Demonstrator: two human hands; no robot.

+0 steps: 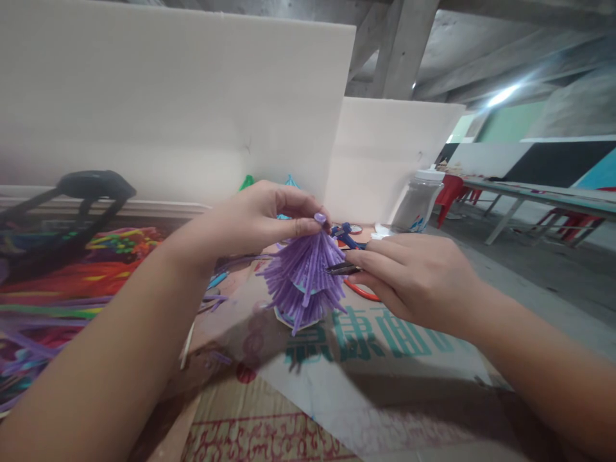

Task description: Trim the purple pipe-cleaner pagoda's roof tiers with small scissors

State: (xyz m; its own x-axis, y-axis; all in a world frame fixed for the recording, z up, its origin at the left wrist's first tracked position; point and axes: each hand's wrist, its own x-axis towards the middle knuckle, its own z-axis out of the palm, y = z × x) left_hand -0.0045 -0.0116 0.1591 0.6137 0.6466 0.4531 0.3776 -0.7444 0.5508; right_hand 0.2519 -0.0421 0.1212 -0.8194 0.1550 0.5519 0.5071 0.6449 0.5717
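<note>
My left hand [283, 215] pinches the top of a purple cone-shaped craft tree [308, 269], made of layers of fuzzy pipe-cleaner strips. The tree is upright on a pale base [301, 323], on printed cardboard. In my right hand [418, 276] is a pair of dark-bladed scissors [341, 269], with the tips against the tree's right side. Their handles are hidden by my fingers. Below that hand shows an orange-red curved loop [363, 292]; I cannot tell what it belongs to. A blue glue gun [347, 235] lies behind the tree.
Bundles of coloured pipe cleaners [62, 282] lie at left, beneath a black strap-like object [96, 185]. Purple scraps [219, 358] are scattered on the cardboard [260, 398]. A clear bottle [419, 202] with a white cap stands back right, before white boards [192, 96]. Green and blue tips show behind.
</note>
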